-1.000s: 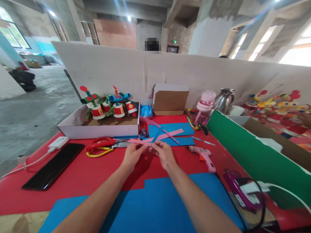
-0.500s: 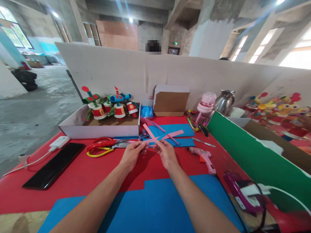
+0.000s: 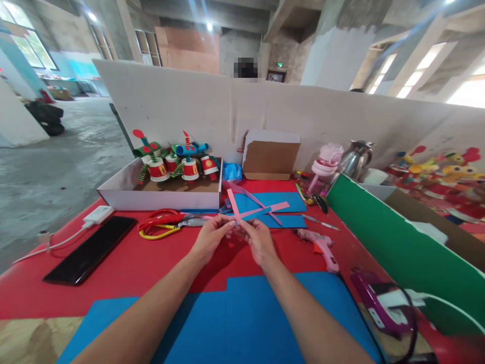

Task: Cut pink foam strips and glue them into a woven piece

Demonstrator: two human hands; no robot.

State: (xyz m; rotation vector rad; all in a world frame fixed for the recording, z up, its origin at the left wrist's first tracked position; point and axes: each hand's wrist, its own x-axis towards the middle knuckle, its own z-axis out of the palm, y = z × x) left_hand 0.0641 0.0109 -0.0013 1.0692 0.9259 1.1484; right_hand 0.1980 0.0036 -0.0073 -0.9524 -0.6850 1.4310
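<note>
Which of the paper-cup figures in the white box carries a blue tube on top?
The second front figure from the left: a pointed red piece rises above its blue tube, whereas the leftmost figure has a green tube below a red disc.

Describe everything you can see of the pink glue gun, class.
The pink glue gun looks plastic, with a darker nozzle tip, an orange trigger and a long handle. It lies on the red table covering, right of the right hand, nozzle pointing left, handle slanting towards the viewer. A dark cord runs from the handle's end. Neither hand touches it. Whether it is hot cannot be seen.
</note>
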